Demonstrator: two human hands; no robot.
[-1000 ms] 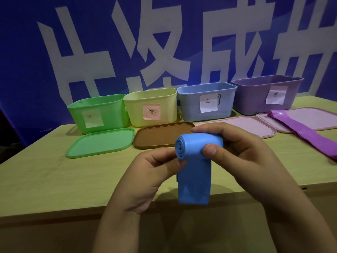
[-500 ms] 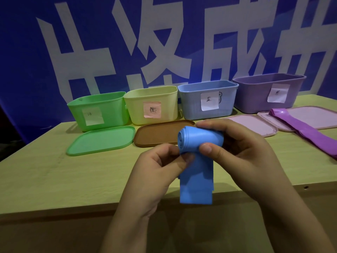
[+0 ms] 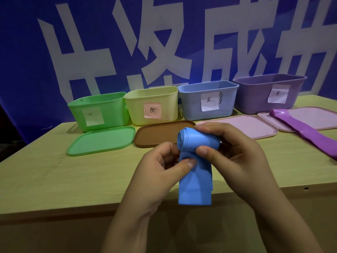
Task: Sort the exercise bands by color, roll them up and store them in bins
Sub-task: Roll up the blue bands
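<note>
A blue exercise band (image 3: 196, 181) is partly rolled, its roll at the top and a flat tail hanging below over the table's front edge. My right hand (image 3: 235, 154) grips the roll with fingers over it and thumb under it. My left hand (image 3: 160, 170) pinches the band just below the roll, thumb on the front. A purple band (image 3: 310, 131) lies flat at the right, partly on a pink lid. At the back stand a green bin (image 3: 99, 110), a yellow bin (image 3: 152, 105), a blue bin (image 3: 207, 99) and a purple bin (image 3: 269, 92), each labelled.
In front of the bins lie a green lid (image 3: 102, 140), a brown lid (image 3: 156, 134) and two pink lids (image 3: 249, 126). The wooden table (image 3: 54, 172) ends close to me. A blue banner with large white characters hangs behind the bins.
The roll has been turned a little further and lifted slightly. My left thumb has shifted onto the band's front below the roll. The hanging tail has barely shortened.
</note>
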